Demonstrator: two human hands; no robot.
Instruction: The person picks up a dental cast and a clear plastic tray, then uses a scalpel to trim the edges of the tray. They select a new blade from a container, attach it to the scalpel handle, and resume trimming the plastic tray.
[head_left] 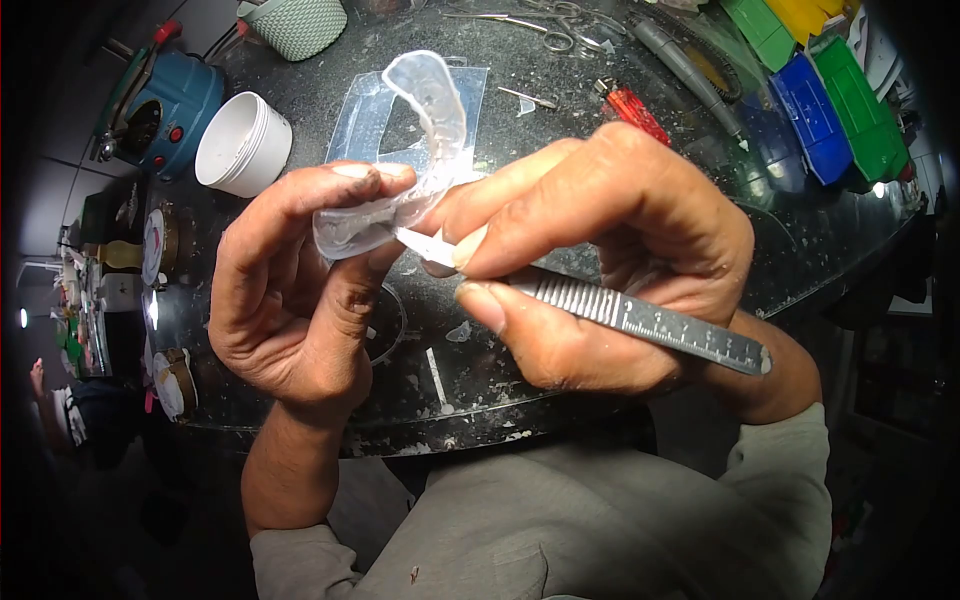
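Observation:
My left hand point(300, 275) is closed on one end of a transparent dental tray point(437, 100), curved like an arch, pinched between thumb and fingers. The tray's other end points up and away over the bench. In my right hand point(610, 250) is a scalpel point(650, 325) with a ridged metal handle and ruler marks. Its pale tip touches or lies very close to the tray's held end; my fingers partly hide the spot. Under the tray lies a transparent plastic sheet point(365, 125) with an arch-shaped opening.
On the dark bench point(500, 405) are a white tub point(245, 145), a blue machine point(180, 115) and a green basket point(295, 25). Further right lie scissors point(555, 38), a red lighter point(635, 112), a rotary handpiece point(685, 70) and coloured bins point(850, 105). Plastic scraps point(437, 378) lie near the front edge.

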